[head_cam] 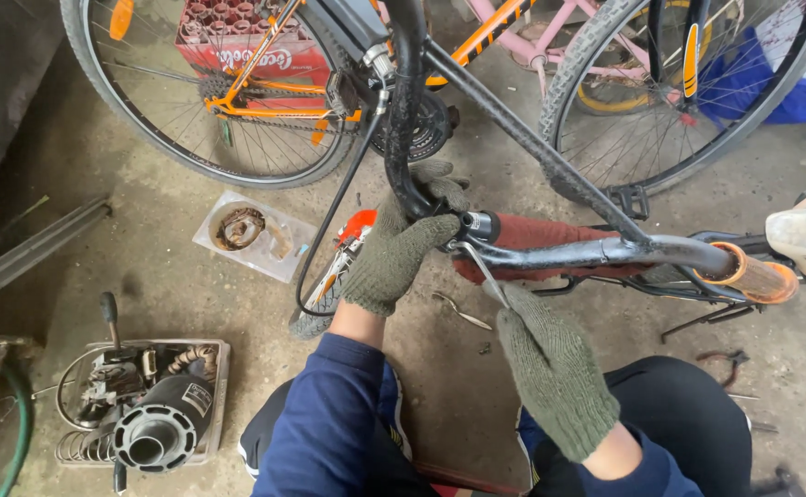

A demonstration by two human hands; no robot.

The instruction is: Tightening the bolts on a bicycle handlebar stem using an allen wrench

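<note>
Person crouched over a black bike handlebar (605, 250), both hands in grey-green knit gloves, navy sleeves.

Left hand (401, 253) is clenched around the handlebar's left end, right where the black grip (405, 138) curves up and the brake clamp (478, 224) sits.

Right hand (550, 368) is below the bar, fingers pinched on the tip of the silver brake lever (481, 267), which hangs down from the clamp.

Orange grip (753, 276) on the bar's far end, well apart from both hands. Black cable (338, 216) loops down from the bar toward the floor.

On the concrete floor: clear plastic bag with a rusty ring-shaped part (242, 230) near the orange bike's rear wheel (127, 110); metal tray of parts (145, 405) at lower left, with a black cylindrical piece on it; pliers (720, 364) at right.
</note>
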